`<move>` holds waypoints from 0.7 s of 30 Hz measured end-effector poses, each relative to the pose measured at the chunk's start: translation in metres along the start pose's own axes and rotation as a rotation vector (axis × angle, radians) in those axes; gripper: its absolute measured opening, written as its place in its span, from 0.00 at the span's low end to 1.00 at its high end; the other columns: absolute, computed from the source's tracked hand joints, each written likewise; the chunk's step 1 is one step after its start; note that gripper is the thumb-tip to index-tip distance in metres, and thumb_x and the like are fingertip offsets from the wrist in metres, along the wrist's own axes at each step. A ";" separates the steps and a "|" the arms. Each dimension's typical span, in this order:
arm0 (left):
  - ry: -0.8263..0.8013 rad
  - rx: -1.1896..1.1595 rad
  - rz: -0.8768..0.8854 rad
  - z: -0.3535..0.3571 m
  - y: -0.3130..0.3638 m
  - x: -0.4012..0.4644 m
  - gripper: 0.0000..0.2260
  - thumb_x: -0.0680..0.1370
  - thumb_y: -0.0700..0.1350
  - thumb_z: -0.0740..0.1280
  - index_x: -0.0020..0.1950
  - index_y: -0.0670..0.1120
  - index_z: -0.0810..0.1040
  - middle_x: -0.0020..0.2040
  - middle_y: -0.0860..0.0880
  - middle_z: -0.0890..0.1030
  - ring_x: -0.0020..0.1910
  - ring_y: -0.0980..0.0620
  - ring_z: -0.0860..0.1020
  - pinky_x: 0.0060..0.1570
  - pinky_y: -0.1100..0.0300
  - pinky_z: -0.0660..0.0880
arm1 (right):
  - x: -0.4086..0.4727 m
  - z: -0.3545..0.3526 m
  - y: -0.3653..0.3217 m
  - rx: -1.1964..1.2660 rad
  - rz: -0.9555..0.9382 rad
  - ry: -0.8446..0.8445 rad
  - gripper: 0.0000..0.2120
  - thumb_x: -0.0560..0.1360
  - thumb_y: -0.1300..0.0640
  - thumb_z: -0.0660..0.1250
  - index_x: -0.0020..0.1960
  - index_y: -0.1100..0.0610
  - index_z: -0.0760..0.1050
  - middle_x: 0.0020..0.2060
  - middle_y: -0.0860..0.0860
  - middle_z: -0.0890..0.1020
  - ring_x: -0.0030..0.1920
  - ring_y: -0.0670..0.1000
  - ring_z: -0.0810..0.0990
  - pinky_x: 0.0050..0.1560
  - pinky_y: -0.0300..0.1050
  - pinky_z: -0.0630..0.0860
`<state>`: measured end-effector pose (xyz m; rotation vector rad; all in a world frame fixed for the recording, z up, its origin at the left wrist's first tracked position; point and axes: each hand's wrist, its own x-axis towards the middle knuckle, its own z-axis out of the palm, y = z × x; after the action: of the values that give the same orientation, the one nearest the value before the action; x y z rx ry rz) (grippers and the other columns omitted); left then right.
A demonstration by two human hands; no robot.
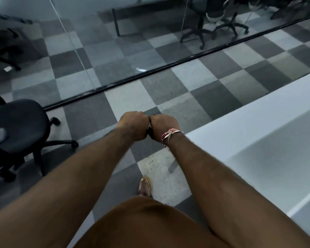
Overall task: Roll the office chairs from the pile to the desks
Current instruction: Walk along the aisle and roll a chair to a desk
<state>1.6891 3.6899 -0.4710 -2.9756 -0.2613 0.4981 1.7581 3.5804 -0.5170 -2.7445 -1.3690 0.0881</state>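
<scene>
A: Two hands out in front, low over the floor [195,76]. Left hand [133,125] curled into a fist. Right hand [164,125] curled too, knuckles touching the left ones.

B: Holding what?

A: Something small and dark peeking out between the two fists. Too hidden to name. Both grips tight and narrow, but around what, cannot tell.

B: Anything on the right wrist?

A: A band [170,136] with pink threads.

B: And the chairs?

A: One black chair [21,126] at the left, near the left arm, standing on its wheels. Not touched by either hand. More chairs [217,18] far off at the top, behind a glass wall [97,51], close together. Another dark chair at the far left edge, also behind the glass, blurry.

B: And the surface?

A: White surface [258,140] on the right, just beside the right arm. Another dark surface behind the glass near the top.

B: Down below?

A: Floor in grey and white squares. One foot [145,187] in a sandal on it, between the arms. Brown clothing at the bottom.
</scene>
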 end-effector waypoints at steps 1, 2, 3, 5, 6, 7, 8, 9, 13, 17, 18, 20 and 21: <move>0.014 0.001 0.005 -0.005 -0.010 0.014 0.10 0.78 0.49 0.68 0.58 0.48 0.82 0.57 0.46 0.83 0.54 0.44 0.83 0.46 0.51 0.79 | 0.018 -0.002 0.003 -0.007 -0.002 0.004 0.14 0.75 0.49 0.66 0.57 0.54 0.77 0.53 0.53 0.83 0.52 0.56 0.81 0.42 0.45 0.71; 0.020 0.008 0.010 -0.012 -0.020 0.028 0.10 0.78 0.49 0.68 0.57 0.48 0.82 0.56 0.46 0.84 0.54 0.44 0.83 0.46 0.52 0.78 | 0.034 -0.007 0.006 -0.016 -0.007 0.003 0.14 0.75 0.49 0.66 0.57 0.54 0.77 0.53 0.53 0.82 0.52 0.56 0.81 0.42 0.46 0.71; 0.026 0.015 0.018 -0.020 -0.033 0.045 0.10 0.79 0.49 0.68 0.57 0.47 0.82 0.56 0.46 0.84 0.54 0.44 0.83 0.46 0.52 0.78 | 0.056 -0.011 0.009 -0.012 -0.001 0.007 0.14 0.75 0.49 0.66 0.57 0.55 0.77 0.53 0.53 0.82 0.52 0.57 0.81 0.43 0.46 0.72; 0.047 0.019 0.034 -0.034 -0.050 0.077 0.11 0.79 0.49 0.67 0.58 0.47 0.82 0.56 0.46 0.84 0.54 0.44 0.83 0.45 0.52 0.77 | 0.088 -0.022 0.019 0.014 0.033 0.021 0.13 0.75 0.50 0.66 0.56 0.55 0.77 0.53 0.53 0.82 0.53 0.57 0.81 0.45 0.48 0.74; 0.052 0.020 0.044 -0.039 -0.055 0.090 0.11 0.79 0.50 0.67 0.58 0.47 0.82 0.56 0.46 0.83 0.54 0.44 0.83 0.44 0.53 0.75 | 0.099 -0.026 0.025 0.017 0.048 0.016 0.13 0.75 0.49 0.66 0.56 0.55 0.77 0.53 0.53 0.82 0.53 0.57 0.81 0.45 0.48 0.75; 0.060 0.029 0.057 -0.043 -0.059 0.104 0.11 0.79 0.50 0.67 0.59 0.47 0.81 0.57 0.46 0.83 0.55 0.44 0.83 0.43 0.53 0.74 | 0.110 -0.028 0.033 0.011 0.058 0.008 0.14 0.75 0.49 0.66 0.57 0.55 0.77 0.53 0.53 0.82 0.53 0.57 0.81 0.45 0.48 0.74; 0.062 0.032 0.074 -0.050 -0.064 0.127 0.11 0.80 0.50 0.67 0.59 0.47 0.81 0.57 0.46 0.83 0.54 0.44 0.83 0.42 0.53 0.73 | 0.128 -0.033 0.044 0.006 0.077 0.007 0.14 0.75 0.49 0.66 0.57 0.55 0.77 0.53 0.53 0.82 0.53 0.57 0.81 0.45 0.47 0.74; 0.065 0.040 0.093 -0.052 -0.066 0.143 0.11 0.80 0.50 0.67 0.59 0.48 0.81 0.56 0.47 0.83 0.54 0.45 0.83 0.41 0.53 0.72 | 0.139 -0.033 0.053 0.002 0.096 0.009 0.14 0.76 0.49 0.65 0.57 0.55 0.77 0.52 0.53 0.82 0.53 0.57 0.80 0.45 0.47 0.74; 0.107 0.050 0.195 -0.072 -0.072 0.228 0.10 0.80 0.50 0.68 0.58 0.48 0.81 0.54 0.48 0.83 0.51 0.46 0.82 0.38 0.53 0.73 | 0.192 -0.037 0.099 -0.003 0.215 0.010 0.14 0.76 0.49 0.65 0.58 0.54 0.77 0.53 0.52 0.82 0.53 0.56 0.81 0.43 0.47 0.73; 0.142 0.070 0.279 -0.095 -0.088 0.312 0.09 0.79 0.50 0.69 0.56 0.49 0.81 0.52 0.49 0.83 0.48 0.47 0.82 0.40 0.51 0.78 | 0.253 -0.045 0.140 -0.022 0.324 0.024 0.14 0.76 0.49 0.66 0.58 0.54 0.76 0.53 0.53 0.82 0.53 0.57 0.80 0.45 0.48 0.75; 0.145 0.067 0.310 -0.104 -0.092 0.337 0.09 0.79 0.50 0.69 0.56 0.49 0.81 0.51 0.49 0.83 0.48 0.47 0.81 0.42 0.50 0.81 | 0.272 -0.049 0.151 -0.025 0.360 0.024 0.15 0.76 0.49 0.66 0.58 0.54 0.76 0.53 0.53 0.82 0.53 0.57 0.81 0.45 0.48 0.75; 0.143 0.056 0.356 -0.120 -0.098 0.377 0.08 0.78 0.50 0.70 0.55 0.49 0.81 0.49 0.49 0.82 0.46 0.47 0.81 0.45 0.48 0.83 | 0.299 -0.059 0.169 -0.021 0.415 0.027 0.15 0.76 0.48 0.66 0.58 0.54 0.76 0.53 0.53 0.82 0.53 0.57 0.81 0.45 0.48 0.75; 0.144 0.062 0.382 -0.129 -0.099 0.397 0.09 0.78 0.50 0.70 0.56 0.49 0.81 0.48 0.49 0.81 0.45 0.47 0.80 0.46 0.48 0.83 | 0.311 -0.063 0.181 -0.022 0.447 0.032 0.15 0.76 0.48 0.66 0.58 0.54 0.76 0.53 0.53 0.82 0.53 0.57 0.81 0.45 0.48 0.75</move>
<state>2.0865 3.8504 -0.4601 -2.9856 0.3359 0.3140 2.0940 3.7185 -0.4768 -3.0005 -0.7304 0.0528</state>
